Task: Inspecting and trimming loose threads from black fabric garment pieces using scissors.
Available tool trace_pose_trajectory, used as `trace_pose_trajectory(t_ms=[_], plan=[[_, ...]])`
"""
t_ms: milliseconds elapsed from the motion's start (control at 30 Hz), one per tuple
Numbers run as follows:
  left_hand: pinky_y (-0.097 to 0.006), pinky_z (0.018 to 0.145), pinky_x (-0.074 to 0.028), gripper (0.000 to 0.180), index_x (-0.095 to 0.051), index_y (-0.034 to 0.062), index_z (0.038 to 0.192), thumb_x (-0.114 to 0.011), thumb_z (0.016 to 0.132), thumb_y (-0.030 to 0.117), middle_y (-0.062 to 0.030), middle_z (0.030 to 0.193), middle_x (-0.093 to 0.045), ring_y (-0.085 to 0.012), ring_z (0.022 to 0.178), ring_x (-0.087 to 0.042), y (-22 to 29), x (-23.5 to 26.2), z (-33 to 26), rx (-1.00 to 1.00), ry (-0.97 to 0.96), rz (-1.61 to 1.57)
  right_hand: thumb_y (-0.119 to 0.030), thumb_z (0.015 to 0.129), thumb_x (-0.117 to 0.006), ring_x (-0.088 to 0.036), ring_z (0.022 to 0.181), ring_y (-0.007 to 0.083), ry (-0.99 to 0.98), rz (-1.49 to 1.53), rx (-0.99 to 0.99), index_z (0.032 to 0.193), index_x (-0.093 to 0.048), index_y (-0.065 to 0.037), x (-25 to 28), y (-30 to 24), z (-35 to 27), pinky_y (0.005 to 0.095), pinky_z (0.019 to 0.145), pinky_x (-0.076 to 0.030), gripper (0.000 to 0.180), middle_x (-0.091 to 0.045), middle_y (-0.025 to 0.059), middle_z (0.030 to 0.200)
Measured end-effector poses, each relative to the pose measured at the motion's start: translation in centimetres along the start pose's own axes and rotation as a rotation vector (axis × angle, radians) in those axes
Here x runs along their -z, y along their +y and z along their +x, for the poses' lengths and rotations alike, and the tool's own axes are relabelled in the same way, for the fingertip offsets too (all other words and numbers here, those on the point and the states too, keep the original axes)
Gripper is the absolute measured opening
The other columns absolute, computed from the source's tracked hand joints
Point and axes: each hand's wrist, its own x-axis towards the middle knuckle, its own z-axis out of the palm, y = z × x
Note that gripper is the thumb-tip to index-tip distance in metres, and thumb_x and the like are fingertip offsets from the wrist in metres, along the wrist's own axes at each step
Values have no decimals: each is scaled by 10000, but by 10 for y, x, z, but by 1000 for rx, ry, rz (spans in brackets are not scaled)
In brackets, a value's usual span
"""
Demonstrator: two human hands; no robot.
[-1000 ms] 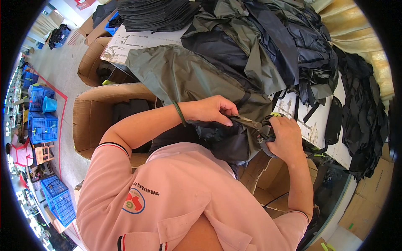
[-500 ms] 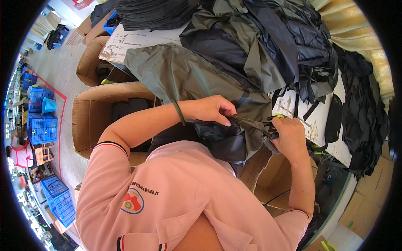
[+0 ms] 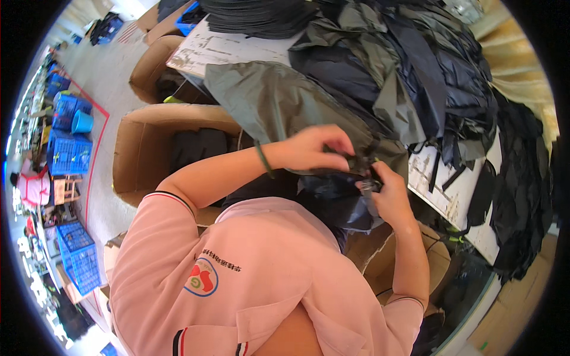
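My left hand [image 3: 317, 149], slightly blurred and with a green bangle on its wrist, has its thumb and bent fingers closed on the edge of an olive, shiny-backed fabric piece [image 3: 261, 95]. This piece hangs from the table over my lap, its dark side [image 3: 338, 199] showing below the hands. Close to its right, my right hand [image 3: 389, 190] is wrapped round a pair of scissors [image 3: 369, 185]. Their blades are smeared and lie against dark material between the hands, so whether they cut into it I cannot tell.
Black and olive fabric pieces [image 3: 409, 77] heap on the worn white table [image 3: 237, 47], beside stacked black sheets [image 3: 258, 18]. Black strips [image 3: 516, 190] hang over its right side. Cardboard boxes [image 3: 142, 154] stand left and below; blue crates [image 3: 77, 255] line the far left.
The scissors have turned from pointing left at the fabric edge to a bunched position nearer my left hand. My hands have drawn closer together, and the whole view has shifted slightly.
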Motion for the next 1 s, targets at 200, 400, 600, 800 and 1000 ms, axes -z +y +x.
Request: trace_pose_trajectory(t_ms=[200, 400, 600, 800, 1000], plan=[[-234, 556, -417, 477, -582, 45, 751, -557, 915, 493, -9, 677, -533, -92, 581, -490, -24, 85, -123, 916, 529, 0, -18, 786, -711, -423, 683, 53, 198, 293, -106, 850, -539, -48, 31, 5, -2, 204, 606, -358, 186, -483, -53, 730], [-332, 757, -501, 381, -530, 61, 1094, -616, 904, 381, -64, 990, -605, -190, 805, -617, -68, 74, -145, 777, 693, -896, -20, 785, -714, -437, 711, 55, 268, 409, -108, 825, -541, -45, 38, 4, 2, 201, 650, -357, 179, -499, -52, 759], [-334, 819, -514, 228, -565, 102, 1090, -595, 931, 262, -38, 1033, -650, -157, 891, -630, -33, 99, -115, 399, 829, -894, -42, 799, -709, -425, 705, 61, 344, 146, -75, 826, -523, -54, 55, 11, -8, 210, 648, -353, 189, -466, -54, 746], [-315, 822, -523, 256, -583, 99, 1092, -580, 944, 307, -28, 1029, -669, -133, 921, -645, 9, 122, -97, 204, 764, -845, -50, 800, -702, -416, 708, 60, 374, 129, -81, 839, -520, -62, 53, 7, -12, 207, 653, -342, 186, -457, -57, 749], [-319, 822, -524, 249, -583, 94, 1057, -575, 947, 317, -34, 999, -664, -153, 912, -645, 11, 135, -98, 180, 811, -844, -43, 799, -704, -412, 707, 60, 325, 72, -78, 841, -515, -56, 48, -5, -14, 202, 650, -338, 194, -461, -56, 762]])
